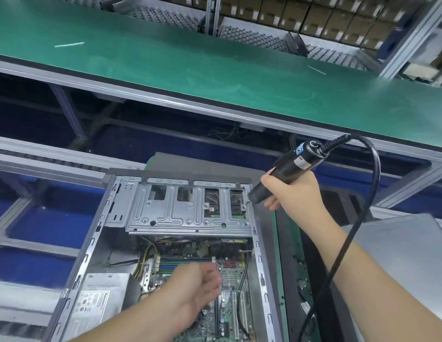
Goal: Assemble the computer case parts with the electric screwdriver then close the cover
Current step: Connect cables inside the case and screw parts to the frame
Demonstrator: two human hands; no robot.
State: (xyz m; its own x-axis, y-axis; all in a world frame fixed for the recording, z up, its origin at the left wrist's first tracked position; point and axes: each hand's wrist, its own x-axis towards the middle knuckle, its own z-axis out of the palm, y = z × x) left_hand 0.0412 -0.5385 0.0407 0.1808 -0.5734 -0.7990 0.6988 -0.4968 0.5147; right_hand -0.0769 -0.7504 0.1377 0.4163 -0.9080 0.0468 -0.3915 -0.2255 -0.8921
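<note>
Screwdriver (pixel 286 169), grasped in my right grip (pixel 292 191), is risking slipping off the drive cage (pixel 187 208) screw while my left grip (pixel 190 292) is hovering released.

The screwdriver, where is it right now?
In the head view, the electric screwdriver is in the right hand, right of centre, its tip at the right end of the metal drive cage.

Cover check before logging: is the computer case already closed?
No, the computer case lies open, its motherboard and drive cage exposed.
</note>
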